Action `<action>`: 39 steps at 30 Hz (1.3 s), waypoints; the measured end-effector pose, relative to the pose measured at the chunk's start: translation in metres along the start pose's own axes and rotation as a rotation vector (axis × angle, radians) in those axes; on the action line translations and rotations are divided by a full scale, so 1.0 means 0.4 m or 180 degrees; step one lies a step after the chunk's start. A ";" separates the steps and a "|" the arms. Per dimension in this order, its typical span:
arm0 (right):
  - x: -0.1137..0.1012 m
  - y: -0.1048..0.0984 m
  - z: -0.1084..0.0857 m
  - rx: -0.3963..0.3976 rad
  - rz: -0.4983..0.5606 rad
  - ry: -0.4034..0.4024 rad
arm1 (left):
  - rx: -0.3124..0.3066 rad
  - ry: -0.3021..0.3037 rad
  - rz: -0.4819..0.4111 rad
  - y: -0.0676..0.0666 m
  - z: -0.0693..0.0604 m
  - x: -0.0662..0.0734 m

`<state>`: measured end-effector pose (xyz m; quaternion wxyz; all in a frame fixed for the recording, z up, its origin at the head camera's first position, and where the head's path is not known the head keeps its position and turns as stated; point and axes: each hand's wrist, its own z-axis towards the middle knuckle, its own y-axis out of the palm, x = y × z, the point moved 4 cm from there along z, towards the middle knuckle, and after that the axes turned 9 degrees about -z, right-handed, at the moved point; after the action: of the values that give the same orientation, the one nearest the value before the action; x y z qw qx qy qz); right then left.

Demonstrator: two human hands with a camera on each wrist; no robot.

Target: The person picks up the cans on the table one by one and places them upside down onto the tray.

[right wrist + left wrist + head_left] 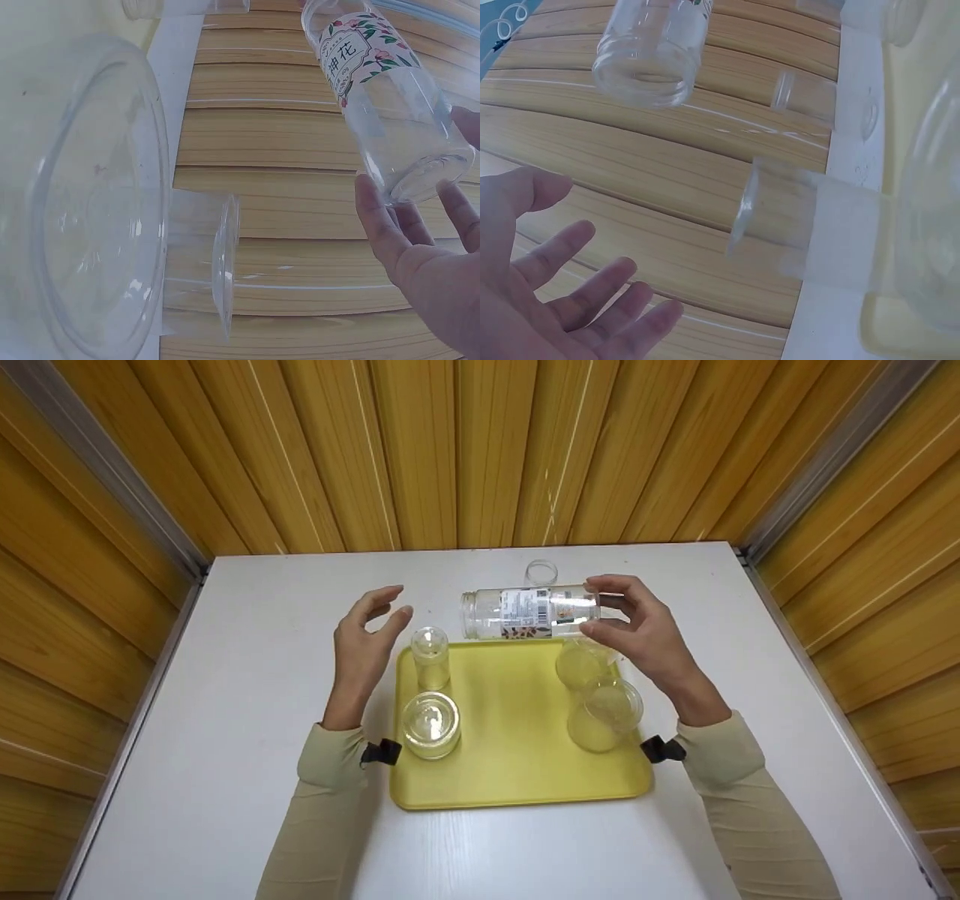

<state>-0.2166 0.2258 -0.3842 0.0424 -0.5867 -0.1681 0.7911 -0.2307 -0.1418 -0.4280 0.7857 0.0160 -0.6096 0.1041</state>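
A clear bottle point(487, 613) with a printed flower label lies sideways in the air above the far edge of the yellow tray point(517, 735). My right hand point(637, 622) grips it by its base, thumb on one side and fingers on the other, as the right wrist view also shows. Its open mouth point(645, 79) points toward my left hand point(364, 641). That hand is held apart from the bottle with its fingers loosely bent and nothing in them. Nearest to it on the tray is a slim clear jar point(431, 660).
A wider clear jar point(431, 727) stands at the tray's left side. Two clear containers, one behind point(581, 664) and one in front point(600, 724), stand at its right. Beyond the bottle, a small clear container point(541, 572) stands on the white table point(247, 660). Wood-patterned walls point(420, 457) enclose the table.
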 end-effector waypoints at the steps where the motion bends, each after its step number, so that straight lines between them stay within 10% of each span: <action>1: -0.001 -0.001 0.000 -0.0004 -0.0040 0.0002 | -0.0004 -0.0025 0.0064 -0.003 0.000 -0.005; 39: -0.070 0.026 -0.019 -0.0537 -0.1576 -0.0440 | -0.0564 -0.0471 0.1896 -0.021 0.008 -0.178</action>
<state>-0.1994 0.2102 -0.3638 0.1739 -0.4738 -0.3742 0.7780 -0.2490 -0.1609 -0.4948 0.6725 -0.2241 -0.6496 0.2747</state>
